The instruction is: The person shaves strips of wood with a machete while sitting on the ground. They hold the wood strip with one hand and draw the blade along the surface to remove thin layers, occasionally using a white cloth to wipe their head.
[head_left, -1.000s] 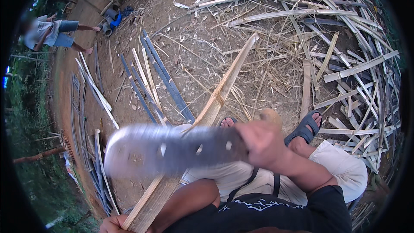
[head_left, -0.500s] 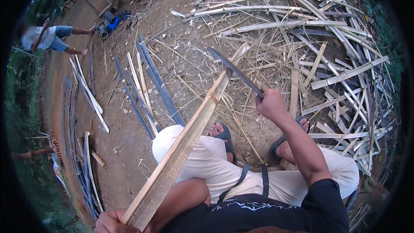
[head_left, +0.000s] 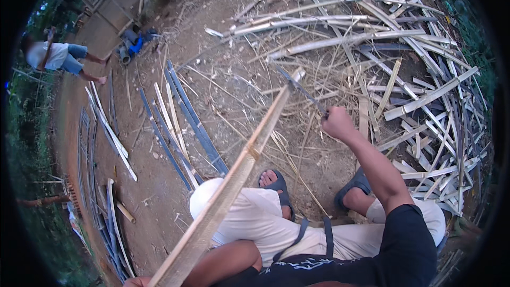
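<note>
A long split bamboo strip (head_left: 231,178) slants across my lap, from the lower left to the middle of the head view. My left hand (head_left: 138,281) is closed around its near end, mostly cut off by the lower edge. My right hand (head_left: 338,123) grips the handle of a machete (head_left: 302,89). The dark blade lies across the strip close to its far end and looks narrow, seen nearly edge-on. Whether blade and bamboo touch, I cannot tell.
Cut bamboo strips (head_left: 430,101) form a big pile on the right. Thin shavings (head_left: 319,85) litter the dirt ahead. Dark and pale strips (head_left: 191,111) lie left of my sandalled feet (head_left: 276,183). A person (head_left: 64,56) stands at the far left, near dark pipes (head_left: 125,53).
The machete blade has turned and now shows a thinner side. My left hand has slipped lower, partly out of the picture, and the strip's far end sits slightly nearer.
</note>
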Demonstrator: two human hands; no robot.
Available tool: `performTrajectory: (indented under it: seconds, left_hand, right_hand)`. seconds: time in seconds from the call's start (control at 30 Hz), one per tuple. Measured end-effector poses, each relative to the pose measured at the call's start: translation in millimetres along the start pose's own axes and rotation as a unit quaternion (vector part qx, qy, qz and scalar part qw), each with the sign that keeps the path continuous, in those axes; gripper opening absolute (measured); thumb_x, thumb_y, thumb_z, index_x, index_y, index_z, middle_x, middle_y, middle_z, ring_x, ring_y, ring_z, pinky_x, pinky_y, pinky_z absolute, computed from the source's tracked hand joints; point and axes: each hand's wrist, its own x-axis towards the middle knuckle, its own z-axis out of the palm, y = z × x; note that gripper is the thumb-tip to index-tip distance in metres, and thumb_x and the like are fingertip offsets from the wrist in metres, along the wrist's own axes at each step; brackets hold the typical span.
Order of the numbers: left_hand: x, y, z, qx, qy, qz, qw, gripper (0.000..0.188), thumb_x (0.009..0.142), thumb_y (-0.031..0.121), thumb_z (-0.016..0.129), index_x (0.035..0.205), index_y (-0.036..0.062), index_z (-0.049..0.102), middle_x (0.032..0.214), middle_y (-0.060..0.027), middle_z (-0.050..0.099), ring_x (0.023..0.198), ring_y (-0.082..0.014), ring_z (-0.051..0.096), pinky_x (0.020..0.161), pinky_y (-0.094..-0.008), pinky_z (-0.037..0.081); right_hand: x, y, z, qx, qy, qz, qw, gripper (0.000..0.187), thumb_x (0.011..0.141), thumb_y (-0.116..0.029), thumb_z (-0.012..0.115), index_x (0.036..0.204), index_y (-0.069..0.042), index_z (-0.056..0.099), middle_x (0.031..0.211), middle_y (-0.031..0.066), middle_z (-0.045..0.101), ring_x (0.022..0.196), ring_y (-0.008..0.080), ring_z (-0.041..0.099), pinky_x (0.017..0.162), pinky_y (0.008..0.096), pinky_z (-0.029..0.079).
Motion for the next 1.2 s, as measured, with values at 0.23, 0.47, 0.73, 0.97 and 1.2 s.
performTrajectory:
  seconds: [0.23,0.47,0.73,0.97,1.2]
  left_hand:
    - [-1,2,-18,0.092,0.069,-0.027,0.993,0.043,0.104,0.042,0.043,0.072,0.0151,0.036,0.054,0.0063,0.029,0.036,-0.0055,0.026,0.036,-0.0209,0.029]
    - [4,-2,-27,0.108,0.118,-0.048,0.986,0.043,0.104,0.043,0.042,0.071,0.0158,0.036,0.054,0.0059,0.028,0.037,-0.0059,0.025,0.036,-0.0220,0.029]
    - [2,-1,-21,0.155,0.122,-0.008,0.980,0.042,0.104,0.040,0.039,0.070,0.0165,0.033,0.054,0.0074,0.023,0.036,-0.0053,0.023,0.034,-0.0214,0.027]
    - [2,-3,-14,0.107,0.128,-0.027,0.986,0.045,0.104,0.043,0.038,0.068,0.0169,0.033,0.052,0.0076,0.023,0.036,-0.0055,0.022,0.034,-0.0209,0.027]
    - [2,-2,-21,0.043,0.095,-0.051,0.993,0.046,0.103,0.045,0.037,0.067,0.0166,0.034,0.051,0.0073,0.024,0.036,-0.0070,0.023,0.035,-0.0235,0.028]
  right_hand:
    - [-51,-57,14,0.050,0.058,-0.282,0.956,0.019,0.077,-0.017,0.070,0.087,-0.001,0.069,0.073,0.0183,0.068,0.068,0.0330,0.069,0.067,0.0455,0.056]
    - [78,32,25,-0.060,0.011,-0.016,0.998,0.023,0.081,-0.017,0.065,0.094,0.002,0.069,0.081,0.0231,0.070,0.079,0.0401,0.070,0.078,0.0472,0.058]
    - [99,40,2,-0.083,-0.011,0.032,0.996,0.023,0.078,-0.014,0.063,0.092,0.003,0.071,0.090,0.0270,0.070,0.088,0.0417,0.069,0.083,0.0480,0.056]
    - [107,31,0,-0.129,-0.021,-0.010,0.991,0.025,0.077,-0.013,0.063,0.095,0.003,0.071,0.095,0.0260,0.070,0.091,0.0401,0.070,0.084,0.0465,0.056]
    - [109,18,6,-0.172,0.003,-0.032,0.985,0.025,0.079,-0.013,0.063,0.096,0.003,0.070,0.097,0.0239,0.071,0.095,0.0375,0.070,0.084,0.0443,0.057]
